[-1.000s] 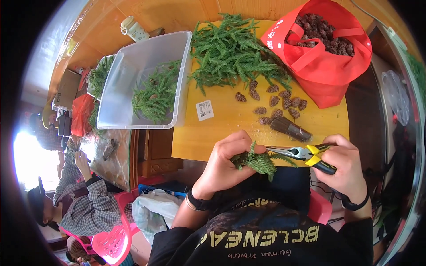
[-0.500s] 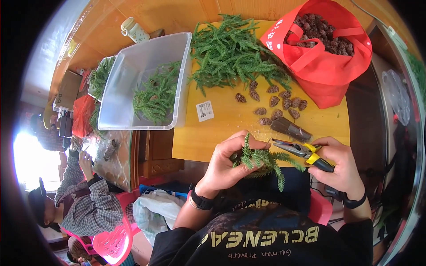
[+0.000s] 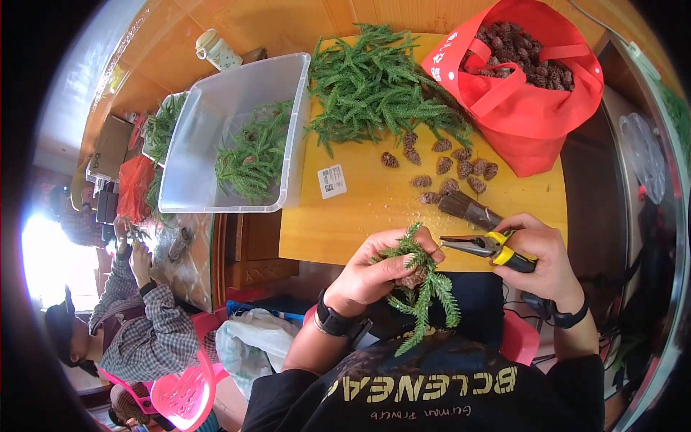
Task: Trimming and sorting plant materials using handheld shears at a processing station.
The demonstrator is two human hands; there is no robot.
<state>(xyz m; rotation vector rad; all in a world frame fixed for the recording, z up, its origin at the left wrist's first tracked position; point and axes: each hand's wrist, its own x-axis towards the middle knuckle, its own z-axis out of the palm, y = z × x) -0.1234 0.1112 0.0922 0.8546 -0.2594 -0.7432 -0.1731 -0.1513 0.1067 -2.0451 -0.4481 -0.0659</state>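
My left hand (image 3: 381, 270) is closed round a green artificial pine sprig (image 3: 430, 288), whose fronds hang down past my fingers. A brown pine cone (image 3: 412, 278) shows among the fronds, just below my thumb. In my right hand (image 3: 536, 252) is a pair of pliers (image 3: 497, 248) with yellow and black handles. Their long narrow jaws point left and end close to my left fingertips. Whether a thin wire lies between the jaws and the sprig I cannot tell. Several loose pine cones (image 3: 445, 165) lie on the yellow table (image 3: 345, 227) beyond my hands, beside a bundle of brown stems (image 3: 469, 210).
A heap of green sprigs (image 3: 381, 86) covers the table's far side. At its left stands a clear plastic bin (image 3: 295, 137) with finished-looking greenery inside. A red bag (image 3: 529, 122) full of pine cones is at the far right. Another person (image 3: 155, 324) works at a table on the left.
The sprig in my left hand has turned and come lower, so the cone now shows. The pliers have drawn slightly down and left, their jaws no longer over the sprig.
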